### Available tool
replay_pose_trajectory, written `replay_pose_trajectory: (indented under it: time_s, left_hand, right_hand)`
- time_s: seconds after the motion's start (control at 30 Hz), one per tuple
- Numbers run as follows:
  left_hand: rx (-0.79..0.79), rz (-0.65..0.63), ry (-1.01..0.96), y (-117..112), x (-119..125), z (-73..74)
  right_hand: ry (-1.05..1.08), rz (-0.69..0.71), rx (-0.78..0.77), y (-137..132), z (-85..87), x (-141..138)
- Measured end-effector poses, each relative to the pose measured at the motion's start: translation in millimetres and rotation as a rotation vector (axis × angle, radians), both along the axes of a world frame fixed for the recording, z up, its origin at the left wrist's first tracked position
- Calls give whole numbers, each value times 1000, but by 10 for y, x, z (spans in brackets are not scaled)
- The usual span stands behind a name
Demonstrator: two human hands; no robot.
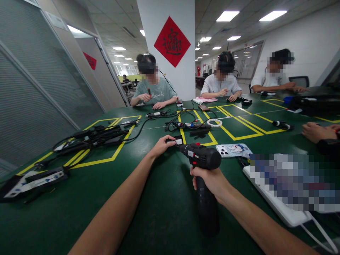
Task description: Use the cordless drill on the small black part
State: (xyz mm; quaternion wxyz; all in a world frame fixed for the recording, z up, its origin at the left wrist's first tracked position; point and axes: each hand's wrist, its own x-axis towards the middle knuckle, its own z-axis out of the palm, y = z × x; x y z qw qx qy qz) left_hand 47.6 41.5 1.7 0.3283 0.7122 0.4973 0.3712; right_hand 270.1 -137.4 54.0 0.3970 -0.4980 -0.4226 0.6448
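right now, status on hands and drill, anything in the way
Right hand gripping black plastic power drill. Left hand on small black-and-white rectangular part, drill tip close by. Pale patterned phone beside drill, seemingly not blocking.

Dark green table (159, 212) outlined in bright yellow tape (248, 136); a black drill (202, 156) with red accents.
The small piece (179, 141) at its tip is black and white. A phone case (236, 150) wears a pale blue-and-white cartoon print; the tangled cables (106, 140) are black, the ring (214, 126) white. Behind, a red diamond poster (172, 41) bears black characters on a white pillar (186, 78).
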Motion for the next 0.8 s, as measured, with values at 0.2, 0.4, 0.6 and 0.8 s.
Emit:
replay_pose_trajectory:
  time_s: [0.2, 0.4, 0.6, 0.8]
  left_hand:
    - [22, -6, 12, 11, -15, -13]
    - [-3, 22, 33, -15, 1, -5]
    - [8, 27, 11, -11, 10, -19]
    - [-10, 39, 28, -16, 8, 0]
  right_hand:
    - [3, 6, -4, -4, 16, -7]
    - [-6, -1, -17, 3, 2, -4]
    - [7, 41, 14, 12, -18, 18]
    - [31, 6, 12, -18, 10, 5]
